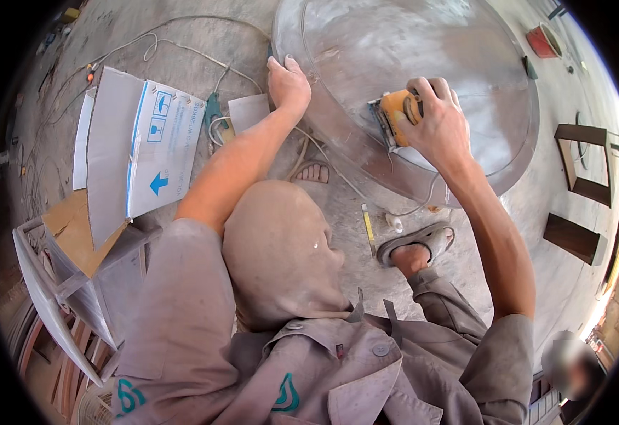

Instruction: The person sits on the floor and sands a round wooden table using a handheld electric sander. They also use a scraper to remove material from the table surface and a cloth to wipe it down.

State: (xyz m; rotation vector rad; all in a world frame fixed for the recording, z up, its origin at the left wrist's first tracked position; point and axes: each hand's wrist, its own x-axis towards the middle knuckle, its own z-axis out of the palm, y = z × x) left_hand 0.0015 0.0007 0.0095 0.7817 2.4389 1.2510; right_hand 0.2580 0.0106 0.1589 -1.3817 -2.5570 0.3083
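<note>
A large round grey disc [415, 42], like a tabletop with a wide rim band, lies tilted before me. Its surface has pale, dusty smears. My right hand [442, 131] wraps over the top of an orange power sander [394, 117], which rests on the near part of the disc. A cord trails from the sander's side toward the floor. At the disc's left edge, my left hand [289, 88] has its fingers curled onto the rim; the undersides of those fingers are hidden.
Left of me stand an opened cardboard carton [164, 142] and a pale cabinet-like frame [104, 304]. Cables [189, 49] cross the floor. At right are a red bucket [543, 41], a dark wooden frame [582, 163] and a dark block [571, 239]. A yellow strip [369, 228] lies near my sandal [419, 244].
</note>
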